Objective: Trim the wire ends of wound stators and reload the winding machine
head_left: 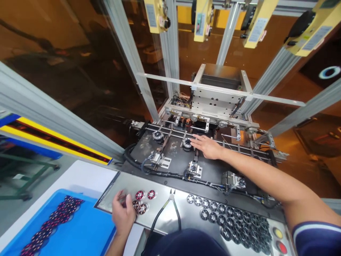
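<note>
My right hand (209, 147) reaches over the machine bed, fingers stretched out. Its fingertips touch or hover at a small round black part seated in a round holder (187, 143). A second round holder (158, 136) stands to the left. At the metal ledge's left end, my left hand (124, 212) has its fingers curled toward the thumb; what lies between them is mostly hidden. Beside it lie several round red-and-black and copper-coloured wound parts (140, 194). Side cutters (172, 199) with dark handles rest on the ledge to the right of these.
Rows of black spoked discs (239, 222) cover the ledge's right part, near a yellow button (277, 233) and a red button (281, 247). A blue tray (90, 220) holds more wound parts. Sensor brackets (195, 170), cables and metal posts surround the bed; yellow units (204, 21) hang above.
</note>
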`<action>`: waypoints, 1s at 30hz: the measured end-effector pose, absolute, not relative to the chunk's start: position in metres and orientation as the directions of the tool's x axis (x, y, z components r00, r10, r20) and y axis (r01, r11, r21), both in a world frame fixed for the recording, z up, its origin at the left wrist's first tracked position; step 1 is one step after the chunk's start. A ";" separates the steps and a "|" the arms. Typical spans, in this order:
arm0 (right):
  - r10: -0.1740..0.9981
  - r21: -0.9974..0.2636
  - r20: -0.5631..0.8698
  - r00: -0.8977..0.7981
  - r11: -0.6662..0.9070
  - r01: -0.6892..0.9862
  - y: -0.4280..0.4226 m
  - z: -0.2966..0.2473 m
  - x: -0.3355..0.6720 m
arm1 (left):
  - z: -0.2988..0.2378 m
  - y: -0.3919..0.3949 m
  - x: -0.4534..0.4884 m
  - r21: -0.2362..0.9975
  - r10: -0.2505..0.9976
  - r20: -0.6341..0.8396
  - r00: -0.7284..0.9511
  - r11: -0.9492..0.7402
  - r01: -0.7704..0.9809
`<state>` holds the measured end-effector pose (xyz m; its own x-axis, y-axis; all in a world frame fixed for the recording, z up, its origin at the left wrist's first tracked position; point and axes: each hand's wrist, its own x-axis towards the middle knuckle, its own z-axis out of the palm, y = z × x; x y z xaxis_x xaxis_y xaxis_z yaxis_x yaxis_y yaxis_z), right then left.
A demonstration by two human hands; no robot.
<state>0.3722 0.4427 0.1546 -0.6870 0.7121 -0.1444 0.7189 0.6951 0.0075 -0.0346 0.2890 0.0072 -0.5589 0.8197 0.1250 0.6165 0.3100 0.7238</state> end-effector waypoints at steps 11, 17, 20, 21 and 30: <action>0.695 0.049 -0.166 -0.700 0.715 0.698 0.459 0.154 0.339 | 0.000 0.285 -0.035 0.765 0.804 0.136 -0.579 0.286 0.577; 0.669 0.048 -0.085 -0.738 0.743 0.668 0.498 0.166 0.274 | -0.003 0.284 -0.036 0.785 0.814 0.148 -0.562 0.249 0.567; 0.655 0.029 -0.092 -0.750 0.755 0.655 0.522 0.158 0.237 | -0.006 0.282 -0.036 0.796 0.810 0.149 -0.567 0.242 0.555; 0.653 0.024 -0.100 -0.751 0.756 0.654 0.529 0.154 0.228 | -0.007 0.282 -0.037 0.799 0.808 0.150 -0.570 0.240 0.551; 0.688 0.008 -0.069 -0.722 0.724 0.689 0.527 0.170 0.200 | -0.004 0.282 -0.036 0.823 0.801 0.151 -0.580 0.223 0.522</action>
<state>0.2001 0.5273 0.1695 -0.7224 0.6880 -0.0686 0.6892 0.7245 0.0081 -0.0356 0.2825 -0.0040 -0.5798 0.8007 0.1507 0.5221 0.2231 0.8232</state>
